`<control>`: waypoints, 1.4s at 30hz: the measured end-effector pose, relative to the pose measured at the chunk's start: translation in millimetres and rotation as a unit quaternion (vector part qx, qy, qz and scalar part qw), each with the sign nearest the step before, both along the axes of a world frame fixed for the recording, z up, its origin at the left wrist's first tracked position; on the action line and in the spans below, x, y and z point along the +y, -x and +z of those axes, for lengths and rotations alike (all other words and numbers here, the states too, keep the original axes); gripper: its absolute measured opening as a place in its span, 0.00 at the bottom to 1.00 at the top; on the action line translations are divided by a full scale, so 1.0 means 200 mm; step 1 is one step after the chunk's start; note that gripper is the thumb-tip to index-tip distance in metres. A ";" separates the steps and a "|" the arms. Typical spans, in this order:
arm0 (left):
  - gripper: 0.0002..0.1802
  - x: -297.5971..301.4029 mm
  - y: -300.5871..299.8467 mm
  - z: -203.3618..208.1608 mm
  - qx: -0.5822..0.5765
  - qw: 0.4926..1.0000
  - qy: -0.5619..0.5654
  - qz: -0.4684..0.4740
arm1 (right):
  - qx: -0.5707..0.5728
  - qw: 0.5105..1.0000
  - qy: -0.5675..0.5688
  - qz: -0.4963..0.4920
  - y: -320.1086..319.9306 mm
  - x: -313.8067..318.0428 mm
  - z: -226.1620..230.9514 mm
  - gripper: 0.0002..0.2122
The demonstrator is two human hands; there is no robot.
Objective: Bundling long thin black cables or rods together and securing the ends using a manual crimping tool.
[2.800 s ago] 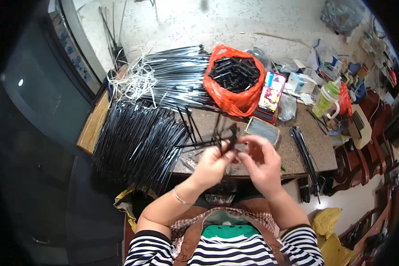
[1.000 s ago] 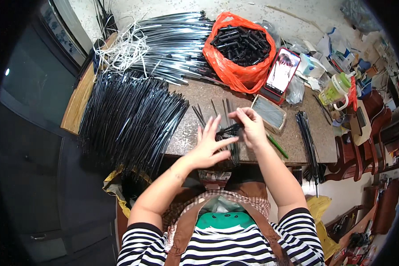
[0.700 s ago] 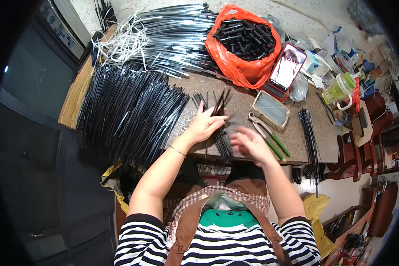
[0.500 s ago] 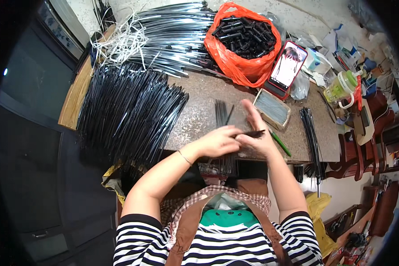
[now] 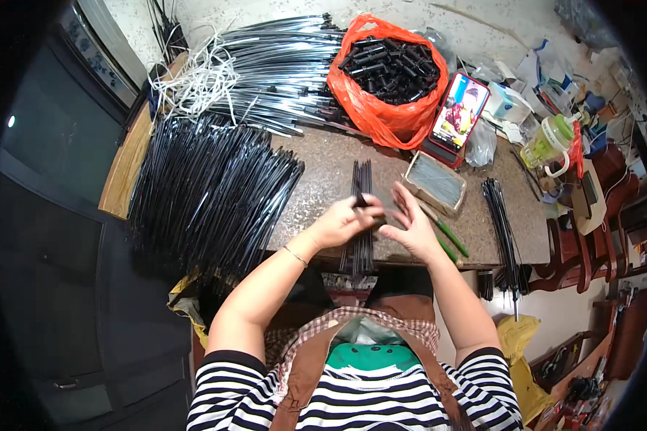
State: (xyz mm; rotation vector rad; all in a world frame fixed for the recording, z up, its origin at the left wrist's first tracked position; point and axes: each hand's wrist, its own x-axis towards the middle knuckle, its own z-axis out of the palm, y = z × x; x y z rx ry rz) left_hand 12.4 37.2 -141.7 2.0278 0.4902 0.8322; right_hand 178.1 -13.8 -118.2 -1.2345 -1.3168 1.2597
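Presently, the bare left hand (image 5: pixel 346 223) reaches over the front edge of the brown speckled worktop (image 5: pixel 320 161), fingers curled at a bundle of thin, straight black rods (image 5: pixel 363 255) overhanging that edge; blur hides whether its grip closes on them. Facing it, the bare right hand (image 5: pixel 415 231) has a wide grip, fingers spread, near a green-handled tool (image 5: pixel 453 238).

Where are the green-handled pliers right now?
In the head view they're right of centre on the tabletop: the green-handled pliers lie immediately right of the right hand, just below the box of thin grey pieces.
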 end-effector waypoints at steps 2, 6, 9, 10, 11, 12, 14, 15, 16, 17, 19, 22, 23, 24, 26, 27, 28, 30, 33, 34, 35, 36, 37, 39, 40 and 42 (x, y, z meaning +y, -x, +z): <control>0.11 -0.06 -0.03 -0.05 0.069 0.993 -0.040 -0.084 | -0.159 0.965 -0.176 0.108 -0.02 0.03 0.07 0.34; 0.10 -0.05 -0.03 0.07 0.042 0.997 -0.046 -0.038 | 0.031 0.962 -0.025 0.271 0.05 0.08 0.29 0.19; 0.10 -0.07 -0.05 0.10 0.033 0.999 0.035 0.008 | 0.084 0.984 0.012 0.157 0.03 0.09 0.28 0.10; 0.10 -0.07 -0.05 0.08 0.025 0.999 -0.043 0.016 | 0.076 0.989 0.012 0.128 0.05 0.06 0.27 0.10; 0.10 -0.09 -0.04 0.06 0.049 0.998 -0.034 0.006 | 0.028 0.990 -0.031 0.138 0.05 0.05 0.25 0.09; 0.10 -0.11 -0.03 0.07 0.074 0.997 -0.024 -0.005 | -0.019 0.986 -0.072 0.148 0.06 0.04 0.26 0.09; 0.10 -0.12 -0.03 0.05 0.063 0.997 0.046 -0.006 | -0.139 0.957 -0.142 0.212 0.07 0.02 0.31 0.11; 0.09 -0.12 -0.02 0.05 0.032 0.999 -0.008 0.005 | -0.131 0.955 -0.143 0.224 0.08 0.03 0.32 0.13; 0.08 -0.13 -0.02 0.05 0.001 0.998 -0.062 0.016 | -0.122 0.953 -0.143 0.236 0.09 0.04 0.33 0.14; 0.09 -0.14 -0.02 0.04 -0.013 1.000 -0.023 0.012 | -0.126 0.954 -0.109 0.248 0.08 0.04 0.31 0.16; 0.09 -0.15 -0.02 0.03 0.014 0.999 -0.034 0.022 | -0.095 0.952 -0.083 0.280 0.07 0.04 0.29 0.18; 0.09 -0.15 -0.01 0.07 0.034 0.997 -0.070 0.030 | -0.101 0.942 -0.111 0.299 0.07 0.04 0.33 0.17; 0.09 -0.13 -0.01 0.04 0.023 0.997 -0.059 0.032 | -0.066 0.957 -0.078 0.273 0.08 0.04 0.33 0.15; 0.08 -0.12 -0.02 0.05 0.012 0.998 -0.048 0.034 | -0.101 0.970 -0.046 0.215 0.08 0.04 0.31 0.14; 0.08 -0.12 -0.02 0.06 -0.024 0.997 -0.067 0.023 | -0.197 0.970 -0.045 0.138 0.09 0.03 0.29 0.13; 0.08 -0.13 -0.02 0.06 0.016 0.997 -0.069 0.025 | -0.196 0.970 -0.043 0.138 0.08 0.02 0.28 0.13; 0.08 -0.14 -0.01 0.06 0.056 0.996 -0.070 0.027 | -0.194 0.959 -0.095 0.182 0.07 0.02 0.28 0.13; 0.08 -0.13 -0.01 0.03 0.037 0.997 -0.069 0.025 | -0.190 0.944 -0.145 0.226 0.06 0.02 0.28 0.13; 0.10 -0.13 -0.02 0.02 0.049 0.996 -0.064 0.028 | -0.186 0.933 -0.089 0.295 0.03 0.07 0.31 0.14; 0.10 -0.12 -0.02 0.03 0.051 0.996 -0.063 0.027 | -0.211 0.905 -0.212 0.303 0.02 0.09 0.31 0.18; 0.11 -0.12 -0.03 0.04 0.059 0.994 -0.089 0.025 | -0.238 0.906 -0.225 0.267 0.04 0.12 0.32 0.21; 0.11 -0.11 -0.03 0.05 0.066 0.991 -0.115 0.022 | -0.266 0.906 -0.236 0.230 0.07 0.15 0.34 0.24; 0.12 -0.11 -0.03 0.05 0.070 0.994 -0.088 0.013 | -0.342 0.892 -0.202 0.215 0.13 0.16 0.38 0.28; 0.12 -0.12 -0.03 0.07 0.053 0.993 -0.105 0.017 | -0.415 0.866 -0.172 0.221 0.20 0.15 0.39 0.29; 0.12 -0.13 -0.04 0.09 0.033 0.991 -0.124 0.022 | -0.487 0.832 -0.143 0.225 0.21 0.14 0.38 0.30; 0.11 -0.14 -0.04 0.17 -0.002 0.984 -0.177 0.028 | -0.513 0.806 -0.228 0.188 0.20 0.16 0.33 0.30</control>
